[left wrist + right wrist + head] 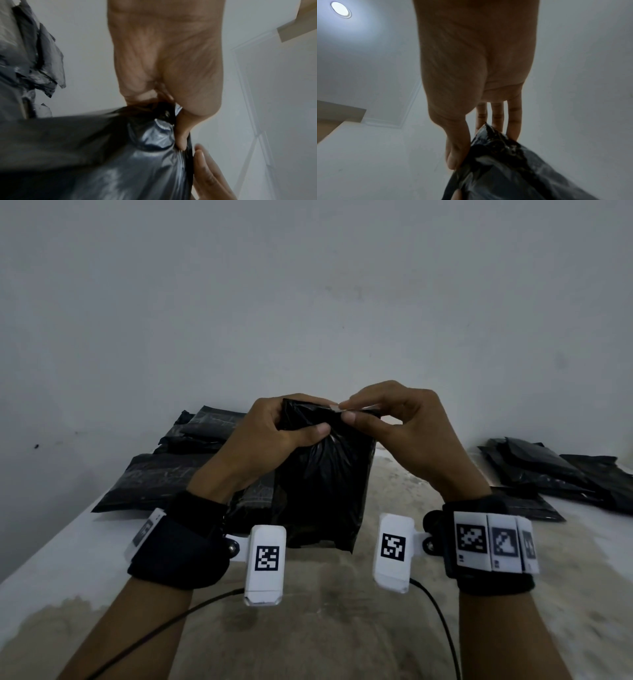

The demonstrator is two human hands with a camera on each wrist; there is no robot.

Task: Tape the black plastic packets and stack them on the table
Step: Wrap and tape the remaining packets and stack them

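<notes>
Sealing the gathered mouth of a black plastic packet held upright above the table.

Left hand clenched around the bunched neck, thumb pressed across the front; right hand pinching a pale strip of tape at the top edge between thumb and fingers. Best done by keeping the neck squeezed tight, laying the strip flat across the folds, then rubbing down firmly to avoid wrinkles or lifting. Other black packets piled at left and right. No brand or legible writing; only square coded markers on the wrist bands.
</notes>
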